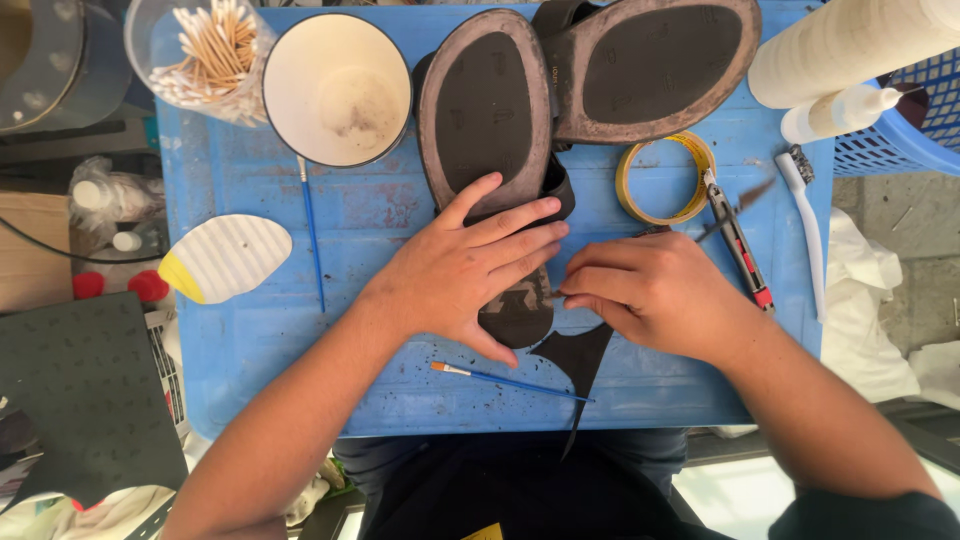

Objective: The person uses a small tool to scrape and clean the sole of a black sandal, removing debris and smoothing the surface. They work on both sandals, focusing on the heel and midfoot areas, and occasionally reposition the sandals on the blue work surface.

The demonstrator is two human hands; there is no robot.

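1. Now, the left hand (462, 270) lies flat, fingers spread, pressing the near sandal (490, 130) sole-up on the blue table (260, 330).
2. Right hand (655, 290) pinches at the sole's heel edge, fingers bunched.
3. Sole: dark rubber, brown rim.
4. Two sandals, two brushes, one tape roll (665, 178).

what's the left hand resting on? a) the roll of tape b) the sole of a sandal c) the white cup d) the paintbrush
b: the left hand lies flat across the heel end of the upturned sandal sole, apart from the tape roll, white cup and paintbrush.
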